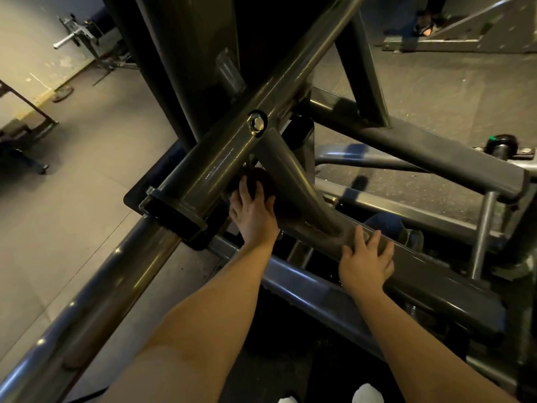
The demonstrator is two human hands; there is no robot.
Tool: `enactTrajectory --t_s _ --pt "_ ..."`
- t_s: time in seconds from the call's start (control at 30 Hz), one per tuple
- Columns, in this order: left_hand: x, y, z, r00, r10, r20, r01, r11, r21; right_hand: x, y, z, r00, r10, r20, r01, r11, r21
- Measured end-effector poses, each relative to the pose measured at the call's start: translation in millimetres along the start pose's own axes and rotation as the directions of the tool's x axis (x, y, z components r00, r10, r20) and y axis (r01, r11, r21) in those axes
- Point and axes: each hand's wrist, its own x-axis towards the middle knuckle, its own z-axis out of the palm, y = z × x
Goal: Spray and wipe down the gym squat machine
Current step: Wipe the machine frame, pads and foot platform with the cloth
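Note:
The squat machine's dark grey steel frame (293, 68) fills the view, with crossing tubes and a bolt (257, 123) at their joint. My left hand (252, 216) reaches under the diagonal tube and presses a dark reddish cloth (261, 181) against the angled strut beside it, fingers curled round the cloth. My right hand (366, 261) lies on the lower frame tube (421, 271) with its fingers spread over the top. A blue-topped object with a clear part (386, 225), maybe the spray bottle, sits right behind those fingers. Whether the hand holds it is hidden.
A long shiny rail (96, 292) runs from lower left towards the joint. A black knob with a green mark (502, 142) sits at the right on another tube. Other gym equipment (78, 33) stands far left on grey floor. Someone's feet (425, 23) show at the top right.

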Motion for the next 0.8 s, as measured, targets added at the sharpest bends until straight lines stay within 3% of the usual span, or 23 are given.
enactTrajectory --t_s 0.07,0.33,0.4,0.57,0.67,0.8 --pt "-2.8 -9.5 9.1 0.998 0.057 0.001 -0.057 0.994 0.091 1.6 4.8 9.5 1.0 -0.015 -0.014 0.013 0.996 -0.092" --pt "-39.3 -9.1 18.3 0.947 0.27 0.176 -0.285 0.956 0.07 3.4 5.8 18.8 0.998 0.009 -0.069 -0.019 0.989 -0.147" --pt "-22.0 -13.3 14.3 0.953 0.277 0.127 -0.29 0.952 0.098 2.2 6.1 18.8 0.997 0.01 -0.072 -0.021 0.986 -0.163" --pt "33.5 -18.5 7.5 0.996 0.064 -0.07 -0.052 0.984 0.169 1.7 7.5 19.7 0.997 0.005 -0.083 -0.02 0.984 -0.18" --pt "24.7 -16.6 17.0 0.992 0.101 -0.075 -0.089 0.985 0.146 2.5 7.4 21.1 0.997 -0.006 -0.08 -0.008 0.985 -0.17" --pt "-13.2 -9.3 28.0 0.959 0.273 0.079 -0.277 0.96 0.05 3.3 9.0 24.3 0.995 -0.009 -0.098 -0.009 0.984 -0.176"
